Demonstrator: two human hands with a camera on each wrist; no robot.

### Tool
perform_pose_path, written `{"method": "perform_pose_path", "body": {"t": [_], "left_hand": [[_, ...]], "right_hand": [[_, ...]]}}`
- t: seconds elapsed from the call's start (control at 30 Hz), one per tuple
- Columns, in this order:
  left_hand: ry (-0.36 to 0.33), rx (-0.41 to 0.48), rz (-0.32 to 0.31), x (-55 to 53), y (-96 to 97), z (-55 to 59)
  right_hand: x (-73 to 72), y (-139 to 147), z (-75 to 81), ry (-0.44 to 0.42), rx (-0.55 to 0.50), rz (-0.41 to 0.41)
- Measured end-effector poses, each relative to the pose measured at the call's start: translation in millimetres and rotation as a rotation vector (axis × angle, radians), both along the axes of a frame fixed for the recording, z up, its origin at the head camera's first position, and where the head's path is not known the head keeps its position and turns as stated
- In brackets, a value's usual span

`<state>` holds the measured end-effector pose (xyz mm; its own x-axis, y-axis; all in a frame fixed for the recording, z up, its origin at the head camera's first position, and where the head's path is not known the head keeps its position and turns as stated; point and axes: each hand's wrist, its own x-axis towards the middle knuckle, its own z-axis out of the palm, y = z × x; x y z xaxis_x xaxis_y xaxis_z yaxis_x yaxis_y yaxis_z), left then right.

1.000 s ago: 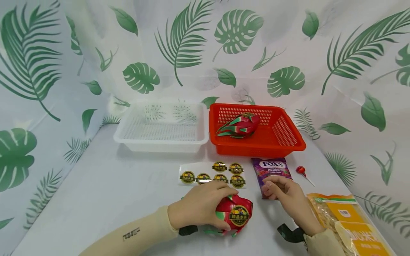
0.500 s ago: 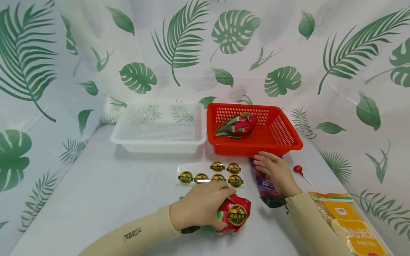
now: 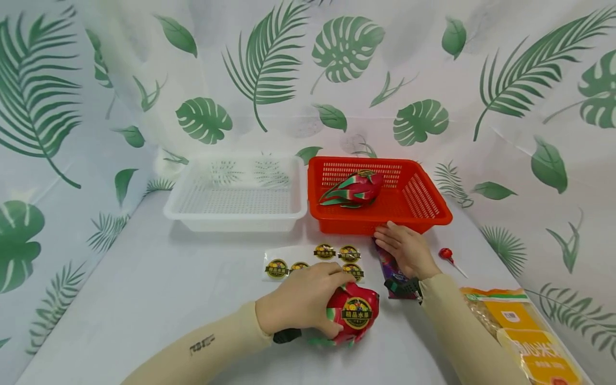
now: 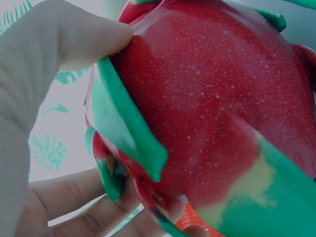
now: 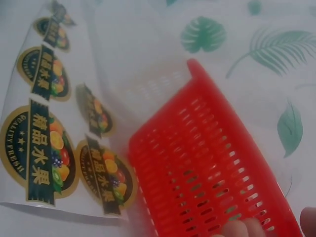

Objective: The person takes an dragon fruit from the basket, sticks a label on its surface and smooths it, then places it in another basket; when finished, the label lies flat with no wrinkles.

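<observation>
My left hand (image 3: 300,299) grips a red dragon fruit (image 3: 368,297) with green scales low over the table. A round black-and-gold sticker (image 3: 357,313) is on its right side. In the left wrist view, the thumb presses the dragon fruit (image 4: 207,84) and fingers curl beneath it. My right hand (image 3: 406,251), fingers fairly straight, is at the front of the red basket (image 3: 332,225), over a purple candy bag (image 3: 387,262) that it partly hides. In the right wrist view, fingertips (image 5: 237,228) appear beside the basket wall (image 5: 197,148); contact cannot be told.
Inside the red basket lies another dragon fruit (image 3: 361,187). A white basket (image 3: 236,216) stands to its left. Behind my left hand lies a sticker sheet (image 3: 308,251). On the right are a red lollipop (image 3: 445,253) and an orange-and-clear food packet (image 3: 524,331).
My right hand has moved forward from above the candy bag to the red basket's front. My left hand still holds the dragon fruit in nearly the same place. The head view has shifted slightly.
</observation>
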<state>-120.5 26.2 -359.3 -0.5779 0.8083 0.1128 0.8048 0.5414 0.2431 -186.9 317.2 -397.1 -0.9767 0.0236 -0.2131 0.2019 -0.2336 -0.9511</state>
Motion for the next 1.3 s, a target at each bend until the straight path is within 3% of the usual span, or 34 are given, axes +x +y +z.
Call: {"method": "perform_pose_path", "body": {"t": [0.27, 0.57, 0.73, 0.9, 1.1, 1.3], "left_hand": [[-0.016, 0.081, 0.041, -18.1, -2.9, 15.5], [0.037, 0.129, 0.031, -56.7, -3.7, 38.8], [0.035, 0.154, 0.055, -78.8, 6.1, 51.0], [0.007, 0.174, 0.057, -98.0, 19.5, 62.8], [-0.014, 0.120, 0.075, -118.0, 35.5, 73.9], [-0.009, 0.092, 0.054, -131.1, 48.9, 82.8]], "right_hand": [[-4.9, -5.2, 3.1, -0.021, -0.034, -0.026], [-9.2, -10.7, 4.4, -0.048, -0.078, -0.091], [-8.4, -11.6, 8.1, -0.087, -0.137, -0.156], [-8.6, -8.2, 9.6, -0.119, -0.190, -0.169], [-10.1, -7.2, 3.5, -0.060, -0.226, -0.134], [-10.6, -7.4, 2.1, -0.028, -0.224, -0.114]]}}
